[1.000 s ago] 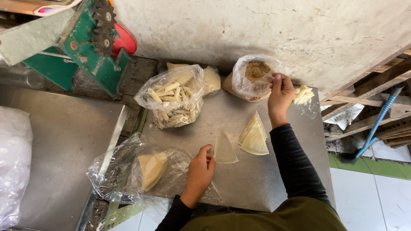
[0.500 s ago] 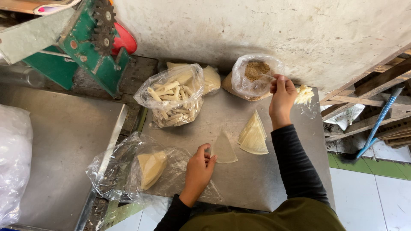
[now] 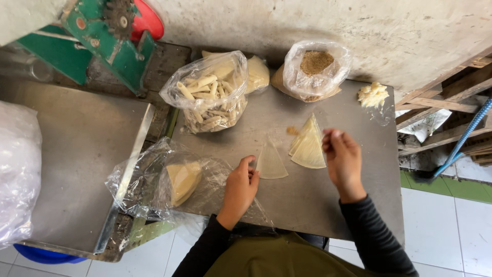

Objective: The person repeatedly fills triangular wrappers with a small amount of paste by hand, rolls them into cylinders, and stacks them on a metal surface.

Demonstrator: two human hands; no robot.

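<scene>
Left hand (image 3: 240, 185) pins single wrapper (image 3: 271, 162), grip flat; right hand (image 3: 343, 160) grip pinched, contents unclear; wrapper stack (image 3: 309, 146) between.

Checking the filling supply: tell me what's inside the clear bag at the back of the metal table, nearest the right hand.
The clear bag holds a brown, crumbly filling, piled near the top and showing through the plastic. How deep it goes is hidden by the creased plastic. The right hand hovers apart from it, in front.
</scene>
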